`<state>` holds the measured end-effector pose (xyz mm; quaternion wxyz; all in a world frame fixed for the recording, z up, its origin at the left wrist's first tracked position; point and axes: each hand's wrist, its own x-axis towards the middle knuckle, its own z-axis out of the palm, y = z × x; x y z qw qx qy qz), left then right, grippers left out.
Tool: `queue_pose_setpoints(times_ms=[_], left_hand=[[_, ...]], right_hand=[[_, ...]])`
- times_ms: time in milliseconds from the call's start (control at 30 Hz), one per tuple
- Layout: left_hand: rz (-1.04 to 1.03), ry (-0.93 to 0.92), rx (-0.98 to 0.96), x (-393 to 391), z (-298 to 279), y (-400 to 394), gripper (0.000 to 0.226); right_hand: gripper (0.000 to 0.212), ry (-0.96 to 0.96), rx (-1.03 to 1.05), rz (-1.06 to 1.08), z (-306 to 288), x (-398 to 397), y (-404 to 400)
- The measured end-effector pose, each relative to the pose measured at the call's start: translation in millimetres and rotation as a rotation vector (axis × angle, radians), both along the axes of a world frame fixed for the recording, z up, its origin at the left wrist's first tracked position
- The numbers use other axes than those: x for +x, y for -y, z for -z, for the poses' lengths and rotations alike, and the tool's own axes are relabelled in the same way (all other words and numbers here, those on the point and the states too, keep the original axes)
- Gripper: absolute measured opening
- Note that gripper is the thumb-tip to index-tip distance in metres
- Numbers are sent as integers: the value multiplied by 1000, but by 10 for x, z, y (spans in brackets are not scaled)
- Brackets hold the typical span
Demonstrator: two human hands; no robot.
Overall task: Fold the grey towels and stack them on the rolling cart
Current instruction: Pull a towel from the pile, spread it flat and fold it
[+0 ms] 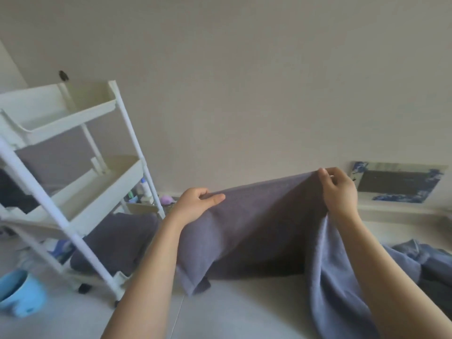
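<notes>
Head view shows a grey towel [256,223] held up in the air, just right of the white rolling cart [73,182]. Left hand [195,204] pinches the towel's top edge between thumb and curled fingers; right hand [338,192] pinches the other top corner, higher. Another grey towel [117,238] lies heaped behind the cart's lower shelf. A blue tub [20,293] sits left of the cart's base.

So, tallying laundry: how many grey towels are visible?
3: held towel between both hands; towel on floor behind the cart; crumpled towel at right. More may be hidden.
</notes>
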<state>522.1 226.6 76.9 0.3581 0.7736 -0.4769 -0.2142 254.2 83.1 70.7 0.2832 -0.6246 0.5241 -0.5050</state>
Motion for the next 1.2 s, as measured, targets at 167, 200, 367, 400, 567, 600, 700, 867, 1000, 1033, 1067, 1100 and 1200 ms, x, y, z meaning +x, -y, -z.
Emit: queue_pose_setpoints(times_ms=[167,200,367,400,567,600,700,867,1000,1033,1067,1100,1200], left_hand=[[-21,-50,-208,83,-98,-41,35],[-13,-87,-236,89,-144,-63,33],[113,-403,-355,126,-504,-284,32],[148,-413,-361,139,-592,-336,29],[281,-347,-338,241,-868,-463,53],[278,-337,-321,265,-861,-441,54],[229,-321,-245,323,-666,-260,32],[139,48,95,505,147,290,31],[68,231,248,503,977,651,29],[63,253,250,485,1145,719,26],[61,283,250,468,1277,779,22],[62,319,249,470,1399,853,20],[57,458,193,468,1614,1004,16]], right_hand=[[23,-97,70,-157,-124,-128,-61],[24,-78,124,-240,-166,-171,-84],[23,287,430,-592,-570,-411,-385],[23,329,439,-634,-656,-450,-453],[21,437,450,-765,-878,-519,-552],[21,432,453,-771,-862,-516,-523],[24,390,492,-740,-716,-484,-424],[38,-111,458,-483,-1,-335,44],[25,-433,394,-239,748,-151,367],[26,-453,401,-205,895,-110,419],[28,-466,414,-171,1020,-82,467],[27,-480,426,-143,1144,-50,527],[17,-555,428,-42,1284,14,604]])
